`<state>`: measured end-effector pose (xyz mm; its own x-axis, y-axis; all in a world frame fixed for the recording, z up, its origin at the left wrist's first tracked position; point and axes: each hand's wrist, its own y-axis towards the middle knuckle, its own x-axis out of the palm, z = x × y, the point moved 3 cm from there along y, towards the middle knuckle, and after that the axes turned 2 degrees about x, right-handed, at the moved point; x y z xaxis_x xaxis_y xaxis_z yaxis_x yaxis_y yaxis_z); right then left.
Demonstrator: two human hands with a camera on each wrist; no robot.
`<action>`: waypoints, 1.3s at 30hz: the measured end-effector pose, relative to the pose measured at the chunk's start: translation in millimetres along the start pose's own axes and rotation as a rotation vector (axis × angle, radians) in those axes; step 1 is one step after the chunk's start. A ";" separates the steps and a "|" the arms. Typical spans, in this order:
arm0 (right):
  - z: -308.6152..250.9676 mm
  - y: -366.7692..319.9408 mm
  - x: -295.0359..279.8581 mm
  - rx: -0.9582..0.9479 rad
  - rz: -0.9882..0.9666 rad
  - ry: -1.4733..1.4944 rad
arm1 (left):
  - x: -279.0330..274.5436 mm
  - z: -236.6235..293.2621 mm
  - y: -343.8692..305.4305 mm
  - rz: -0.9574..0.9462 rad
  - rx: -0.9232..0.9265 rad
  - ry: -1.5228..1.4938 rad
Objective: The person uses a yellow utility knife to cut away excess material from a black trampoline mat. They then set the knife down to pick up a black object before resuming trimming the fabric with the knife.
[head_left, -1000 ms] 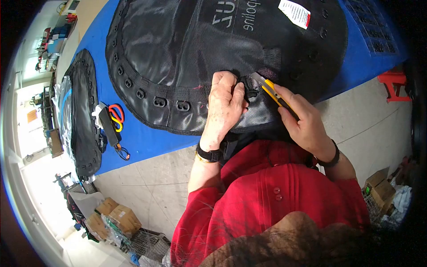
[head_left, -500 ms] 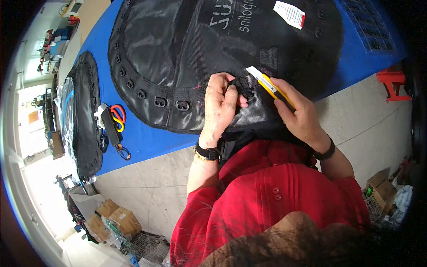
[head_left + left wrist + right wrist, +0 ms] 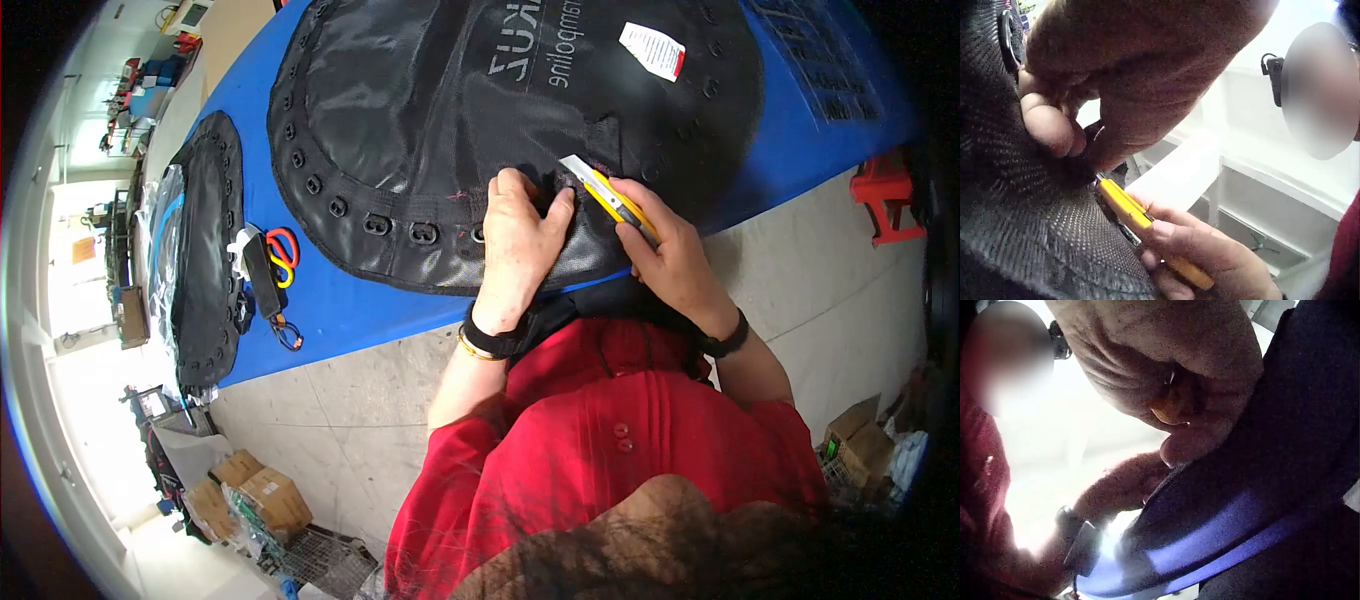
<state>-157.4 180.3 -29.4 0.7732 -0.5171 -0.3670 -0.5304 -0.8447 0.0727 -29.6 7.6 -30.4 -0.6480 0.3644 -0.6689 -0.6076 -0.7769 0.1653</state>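
Your right hand [image 3: 672,255] gripped the yellow knife [image 3: 613,203], its blade [image 3: 575,166] close to your left thumb [image 3: 561,210]. Your left hand [image 3: 522,238] looked curled onto the black mat [image 3: 370,130], which lay on the blue table [image 3: 340,305]. Working there seemed to call for short, light strokes angled away from that thumb, the fabric kept taut, and the surrounding mesh left unnicked.

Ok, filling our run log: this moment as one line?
left hand: holds rounded black mesh sheet | right hand: grips yellow utility knife, metal blade exposed | sheet: on blue table
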 end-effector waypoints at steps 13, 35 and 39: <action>-1.4 7.4 -7.0 0.087 -0.097 0.014 | -0.7 -17.3 -2.5 -0.232 -0.156 -0.382; -15.2 -9.6 4.7 -0.065 -0.003 -0.170 | 3.3 -30.9 -6.4 -0.221 -0.062 -0.333; -14.9 -8.0 3.4 -0.057 -0.027 -0.208 | 4.3 -31.6 -5.7 -0.205 -0.028 -0.308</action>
<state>-145.3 183.2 -17.4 0.6956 -0.4594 -0.5524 -0.4851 -0.8674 0.1104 -14.4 -2.7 -57.2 -0.6242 0.6481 -0.4363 -0.7292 -0.6837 0.0276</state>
